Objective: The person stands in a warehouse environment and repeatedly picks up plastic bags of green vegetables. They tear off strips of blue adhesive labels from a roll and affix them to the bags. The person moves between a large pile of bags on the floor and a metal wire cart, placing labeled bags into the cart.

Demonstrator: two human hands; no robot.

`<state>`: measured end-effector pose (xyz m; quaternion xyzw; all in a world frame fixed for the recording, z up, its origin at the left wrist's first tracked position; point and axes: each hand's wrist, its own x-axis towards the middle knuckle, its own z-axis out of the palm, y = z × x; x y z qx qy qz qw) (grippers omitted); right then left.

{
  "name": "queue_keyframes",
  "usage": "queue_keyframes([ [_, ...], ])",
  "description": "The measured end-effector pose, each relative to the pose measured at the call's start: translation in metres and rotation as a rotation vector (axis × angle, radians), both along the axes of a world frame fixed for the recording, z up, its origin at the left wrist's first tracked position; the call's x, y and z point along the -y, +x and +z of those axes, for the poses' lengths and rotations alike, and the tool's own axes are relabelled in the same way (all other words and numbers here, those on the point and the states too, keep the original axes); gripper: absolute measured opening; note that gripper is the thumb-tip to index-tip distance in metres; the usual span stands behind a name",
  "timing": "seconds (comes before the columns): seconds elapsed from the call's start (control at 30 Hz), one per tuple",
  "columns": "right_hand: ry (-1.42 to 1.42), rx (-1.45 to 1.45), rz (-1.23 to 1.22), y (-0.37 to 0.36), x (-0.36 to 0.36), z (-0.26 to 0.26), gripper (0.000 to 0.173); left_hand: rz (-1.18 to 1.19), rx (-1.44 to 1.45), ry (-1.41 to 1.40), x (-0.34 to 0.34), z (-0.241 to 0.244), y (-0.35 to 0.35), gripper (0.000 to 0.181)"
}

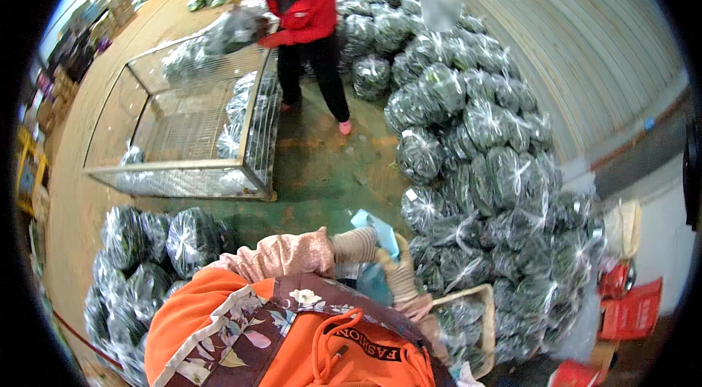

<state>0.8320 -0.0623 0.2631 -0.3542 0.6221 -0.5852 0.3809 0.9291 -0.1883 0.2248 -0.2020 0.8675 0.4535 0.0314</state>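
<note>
My left arm reaches across from the left in a pink patterned sleeve with a ribbed, striped cuff (355, 245). A thin light blue item (386, 234) covers the end of that cuff, so my left hand is hidden; whether it is a glove or a sheet is unclear. My right hand (405, 255), blurred and yellowish, has its fingers around the lower right edge of the blue item. Below both hands, close to my apron, is another pale blue object (374, 283), partly covered. Clear bags of dark green vegetables (423, 206) lie just beyond my right hand.
A large pile of bagged vegetables (496, 178) lines the corrugated wall (570, 36). More bags (192, 242) stand at left. Ahead, a person in red (310, 9) handles a bag over a wire-mesh cage (164, 170). A pale-rimmed crate (488, 326) sits at my right.
</note>
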Motion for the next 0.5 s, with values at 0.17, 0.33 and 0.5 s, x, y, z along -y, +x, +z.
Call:
queue_keyframes([
  [0.17,0.367,0.129,-0.371,-0.068,0.002,-0.013,0.036,0.068,-0.156,0.678,0.04,0.09,0.009,0.038],
  [0.33,0.658,-0.302,-0.895,-0.064,-0.101,-0.149,0.03,0.21,-0.029,0.441,0.106,0.076,0.026,0.033],
  [0.5,0.778,-0.376,-0.806,0.137,-0.127,-0.198,0.018,0.074,0.089,0.537,0.148,0.022,0.036,0.031],
])
